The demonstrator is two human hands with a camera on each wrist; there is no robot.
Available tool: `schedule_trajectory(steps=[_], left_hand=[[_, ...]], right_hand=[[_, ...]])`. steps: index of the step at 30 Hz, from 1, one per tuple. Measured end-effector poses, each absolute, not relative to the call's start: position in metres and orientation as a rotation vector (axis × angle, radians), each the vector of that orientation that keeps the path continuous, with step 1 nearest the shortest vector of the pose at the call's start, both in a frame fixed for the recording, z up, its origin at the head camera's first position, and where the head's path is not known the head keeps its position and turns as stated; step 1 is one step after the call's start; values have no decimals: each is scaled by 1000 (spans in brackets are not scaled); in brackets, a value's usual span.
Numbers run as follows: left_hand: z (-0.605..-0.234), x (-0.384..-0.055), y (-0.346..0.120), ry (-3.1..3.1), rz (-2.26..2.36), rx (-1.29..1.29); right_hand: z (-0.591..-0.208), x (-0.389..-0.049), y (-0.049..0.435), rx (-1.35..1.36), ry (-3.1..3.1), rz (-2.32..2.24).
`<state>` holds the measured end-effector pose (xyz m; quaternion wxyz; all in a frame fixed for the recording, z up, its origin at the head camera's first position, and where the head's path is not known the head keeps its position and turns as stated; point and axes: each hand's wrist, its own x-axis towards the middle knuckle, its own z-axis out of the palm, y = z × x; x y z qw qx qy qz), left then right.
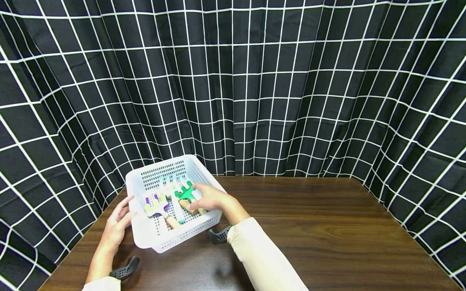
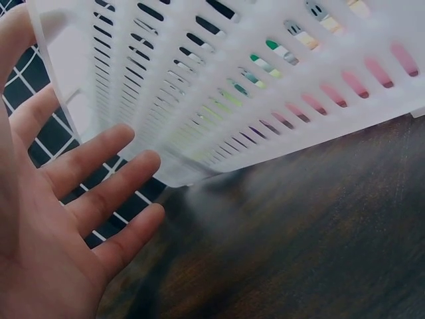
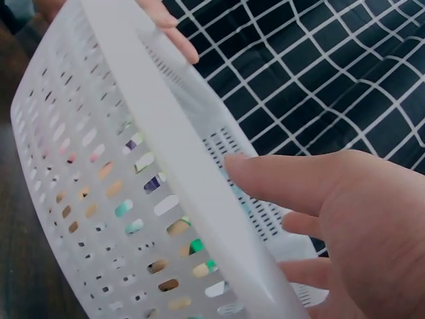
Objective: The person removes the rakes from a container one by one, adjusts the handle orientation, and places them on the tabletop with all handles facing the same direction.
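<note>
A white perforated plastic basket (image 1: 143, 240) stands on the table's left part. Inside lie several small tools: a green pronged one (image 1: 185, 191), a pale-headed one with a beige handle (image 1: 172, 222) and a light-blue-ended one (image 1: 178, 210). My left hand (image 1: 115, 226) is at the basket's left side, its thumb at the rim; in the left wrist view its other fingers (image 2: 106, 193) spread loosely beside the wall. My right hand (image 1: 212, 199) reaches over the right rim, thumb and fingers apart around the green tool. The basket wall partly hides its fingers in the right wrist view.
A brown wooden table (image 1: 309, 226) extends to the right of the basket. A black curtain with a white grid (image 1: 269, 93) hangs behind and along both sides. Dark wrist mounts (image 1: 125, 268) are on both arms, the right one close to the basket's front corner.
</note>
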<state>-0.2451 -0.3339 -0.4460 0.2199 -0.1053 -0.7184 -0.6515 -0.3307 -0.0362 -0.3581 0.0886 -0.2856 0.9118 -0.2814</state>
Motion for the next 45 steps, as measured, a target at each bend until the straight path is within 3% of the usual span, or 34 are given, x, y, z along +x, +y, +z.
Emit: schedule_trajectory(steps=[7,45], left_hand=[[-447,-245,-337,-2004,-1796,-277],[-445,-247,-336,-2032,-1793,-241]], right_hand=[[-361,-336,-46,-777,2646,-743],[-373,-352,-52,-978,2451,-614]])
